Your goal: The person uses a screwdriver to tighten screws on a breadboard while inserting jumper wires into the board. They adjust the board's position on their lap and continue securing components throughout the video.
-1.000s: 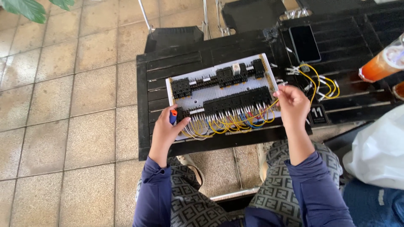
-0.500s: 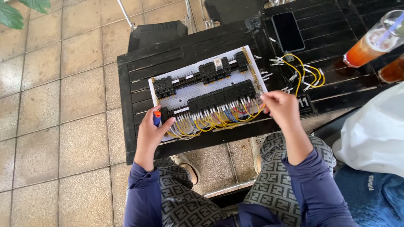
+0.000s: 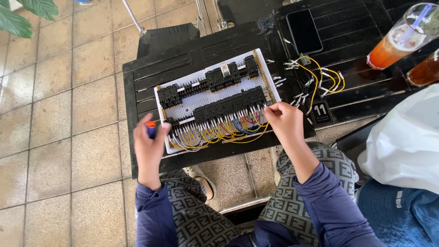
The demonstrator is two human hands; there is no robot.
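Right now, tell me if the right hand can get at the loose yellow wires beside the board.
Probably yes. The right hand sits at the white wiring board's right edge, and the loose yellow wires lie just beyond it on the black table, with nothing between them.

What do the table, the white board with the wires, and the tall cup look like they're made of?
Table: dark slats, probably painted wood or plastic, matte. White board: likely metal or plastic, dotted with rows of tiny holes. Tall cup: clear plastic or glass; the orange drink shows through.
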